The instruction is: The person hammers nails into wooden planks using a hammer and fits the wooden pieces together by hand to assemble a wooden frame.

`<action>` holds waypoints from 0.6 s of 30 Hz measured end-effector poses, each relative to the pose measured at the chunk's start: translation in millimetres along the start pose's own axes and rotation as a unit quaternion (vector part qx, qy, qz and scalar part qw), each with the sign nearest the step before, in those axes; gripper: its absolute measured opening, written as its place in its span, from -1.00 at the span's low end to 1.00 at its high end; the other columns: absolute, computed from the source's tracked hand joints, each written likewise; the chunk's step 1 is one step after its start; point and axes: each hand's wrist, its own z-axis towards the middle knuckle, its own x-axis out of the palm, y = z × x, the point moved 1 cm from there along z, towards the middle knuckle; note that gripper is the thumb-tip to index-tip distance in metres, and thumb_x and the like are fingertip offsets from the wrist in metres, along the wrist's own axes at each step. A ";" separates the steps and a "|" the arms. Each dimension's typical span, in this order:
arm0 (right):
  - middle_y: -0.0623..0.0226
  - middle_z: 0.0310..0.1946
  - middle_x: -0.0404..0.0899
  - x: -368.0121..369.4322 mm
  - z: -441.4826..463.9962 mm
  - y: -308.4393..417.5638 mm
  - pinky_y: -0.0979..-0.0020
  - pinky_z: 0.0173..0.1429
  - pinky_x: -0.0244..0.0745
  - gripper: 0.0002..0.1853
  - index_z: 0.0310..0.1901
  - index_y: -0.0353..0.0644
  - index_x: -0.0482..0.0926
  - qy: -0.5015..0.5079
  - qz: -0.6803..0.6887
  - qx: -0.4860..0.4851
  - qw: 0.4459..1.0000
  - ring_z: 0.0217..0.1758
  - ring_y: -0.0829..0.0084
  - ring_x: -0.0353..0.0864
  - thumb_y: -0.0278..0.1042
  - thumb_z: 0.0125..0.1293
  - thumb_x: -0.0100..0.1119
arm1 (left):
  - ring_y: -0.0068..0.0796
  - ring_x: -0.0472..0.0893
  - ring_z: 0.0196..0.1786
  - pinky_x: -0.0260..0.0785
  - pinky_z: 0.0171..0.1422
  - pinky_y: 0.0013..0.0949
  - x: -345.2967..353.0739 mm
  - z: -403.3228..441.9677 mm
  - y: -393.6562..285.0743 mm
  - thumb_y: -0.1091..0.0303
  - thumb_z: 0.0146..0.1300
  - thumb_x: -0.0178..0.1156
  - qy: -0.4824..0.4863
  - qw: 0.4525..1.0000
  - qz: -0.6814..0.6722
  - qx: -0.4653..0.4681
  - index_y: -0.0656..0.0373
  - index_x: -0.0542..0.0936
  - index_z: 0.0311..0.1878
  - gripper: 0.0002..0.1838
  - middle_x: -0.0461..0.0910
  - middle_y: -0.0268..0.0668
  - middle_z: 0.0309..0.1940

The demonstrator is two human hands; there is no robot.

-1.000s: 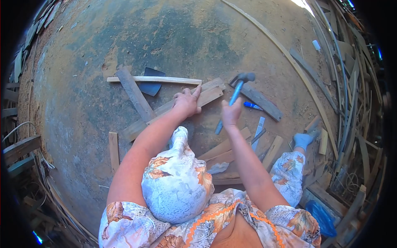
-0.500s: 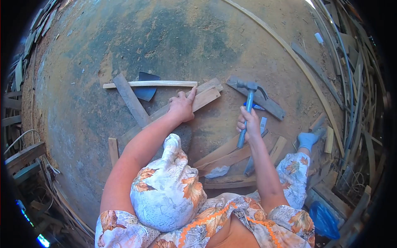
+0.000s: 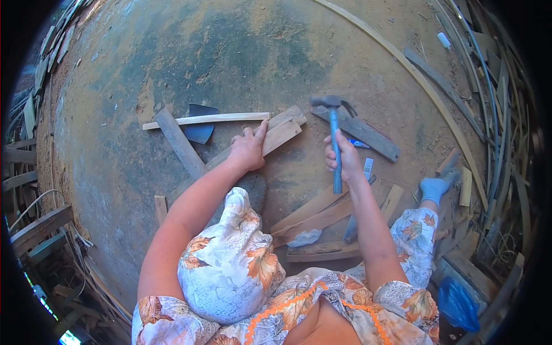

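Observation:
My right hand [image 3: 341, 156] is closed round the blue handle of a claw hammer [image 3: 336, 138], held upright with its head near a dark plank [image 3: 362, 133]. My left hand [image 3: 247, 148] lies on two overlapping wooden boards [image 3: 282, 140], fingers apart. Its index finger stretches to the right end of a thin pale wooden strip [image 3: 224, 118]; the thumb is hard to make out. The strip crosses over a dark flat piece [image 3: 201, 133] and meets a grey board [image 3: 179, 141] slanting down toward the joined boards.
A blue marker-like object [image 3: 359, 144] lies by the dark plank. Wood offcuts [image 3: 316, 221] and crumpled clear plastic [image 3: 305, 238] lie between my legs. A long curved strip [image 3: 414, 72] spans the right side. Stacked wood [image 3: 500, 115] lines the right edge; a blue plastic bag [image 3: 458, 303] sits lower right.
The hammer has shifted left, and its head is slightly higher and blurred by motion. My left hand keeps its place on the boards. The whole view has shifted a little.

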 end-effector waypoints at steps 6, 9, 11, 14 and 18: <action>0.49 -0.72 0.27 13.9 2.1 -22.9 0.52 -0.74 0.13 -0.62 -0.19 -0.09 0.38 -0.038 -0.073 0.015 0.997 -0.81 0.62 0.22 0.11 0.44 -0.04 | 0.29 0.50 0.09 0.33 0.19 0.21 3.2 4.2 0.1 0.27 0.00 0.27 -0.005 1.000 0.003 -0.002 -0.11 -0.24 0.55 0.12 0.30 0.14 0.20; 0.49 -0.73 0.27 33.6 2.2 -38.2 0.54 -0.74 0.11 -0.62 -0.17 -0.11 0.39 0.058 -0.199 0.059 0.976 -0.81 0.62 0.23 0.10 0.44 -0.03 | 0.29 0.51 0.09 0.34 0.18 0.20 4.0 4.4 1.5 0.28 0.00 0.27 -0.011 1.000 0.004 -0.002 -0.10 -0.23 0.55 0.11 0.31 0.15 0.19; 0.48 -0.72 0.29 36.0 -4.6 -36.1 0.55 -0.74 0.11 -0.60 -0.18 -0.13 0.41 0.055 -0.115 0.019 0.992 -0.81 0.62 0.23 0.11 0.45 -0.05 | 0.28 0.51 0.08 0.34 0.18 0.20 3.8 4.7 1.4 0.28 0.00 0.27 -0.008 1.000 0.005 -0.001 -0.10 -0.22 0.55 0.11 0.31 0.14 0.20; 0.48 -0.72 0.29 12.1 -16.5 -15.1 0.53 -0.74 0.13 -0.59 -0.21 -0.13 0.40 0.003 -0.006 -0.036 0.999 -0.81 0.61 0.24 0.11 0.46 -0.07 | 0.28 0.51 0.08 0.35 0.18 0.19 -0.2 2.8 2.3 0.28 0.00 0.27 -0.003 1.000 0.004 0.002 -0.10 -0.21 0.55 0.10 0.30 0.14 0.20; 0.48 -0.69 0.31 -5.9 -2.7 -8.3 0.50 -0.71 0.16 -0.59 -0.20 -0.12 0.40 -0.049 0.060 -0.063 0.995 -0.78 0.60 0.27 0.12 0.47 -0.11 | 0.26 0.52 0.08 0.35 0.19 0.17 1.5 3.5 0.0 0.29 0.00 0.27 -0.003 1.000 0.009 -0.002 -0.09 -0.20 0.55 0.10 0.30 0.14 0.21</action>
